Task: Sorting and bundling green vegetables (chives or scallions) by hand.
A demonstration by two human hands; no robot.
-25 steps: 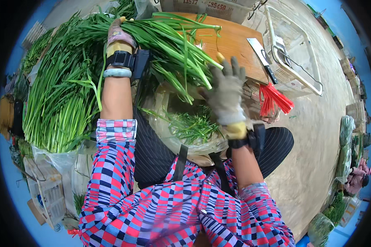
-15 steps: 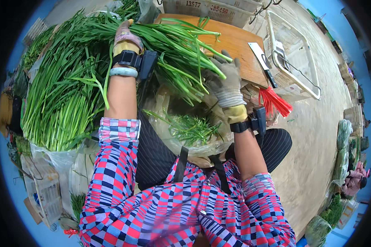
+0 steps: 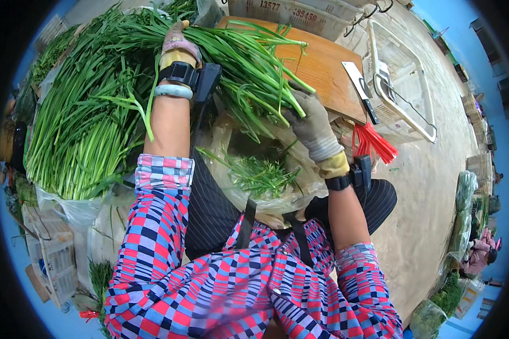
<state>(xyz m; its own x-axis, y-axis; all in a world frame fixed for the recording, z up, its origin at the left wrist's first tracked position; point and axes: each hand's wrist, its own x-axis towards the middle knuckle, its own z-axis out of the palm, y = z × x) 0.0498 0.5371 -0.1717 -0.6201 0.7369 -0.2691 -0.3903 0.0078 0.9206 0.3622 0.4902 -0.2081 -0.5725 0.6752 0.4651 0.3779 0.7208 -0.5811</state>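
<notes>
My left hand (image 3: 178, 46), in a pink glove, is closed round a loose bunch of long flat green leaves (image 3: 246, 62) whose paler stalk ends point right. My right hand (image 3: 311, 118), in a grey glove, is closed on those stalk ends, its fingertips partly hidden by them. Behind them lies a wooden board (image 3: 328, 68) with a cleaver (image 3: 359, 87) at its right side. Red ties (image 3: 373, 141) hang below that board. A large pile of the greens (image 3: 73, 141) fills the left, and a plastic bag (image 3: 305, 178) with loose leaves sits between my knees.
A white plastic crate (image 3: 407, 113) stands right of the board, another crate (image 3: 288, 11) behind it. A crate (image 3: 56, 260) sits at lower left. Bundled greens (image 3: 464, 198) line the far right of the concrete floor (image 3: 424, 192), where a person in pink (image 3: 476, 254) is at the edge.
My right hand, earlier spread open in mid-motion, has come in under the stalk ends and closed on them. My left hand has shifted slightly right with the bunch.
</notes>
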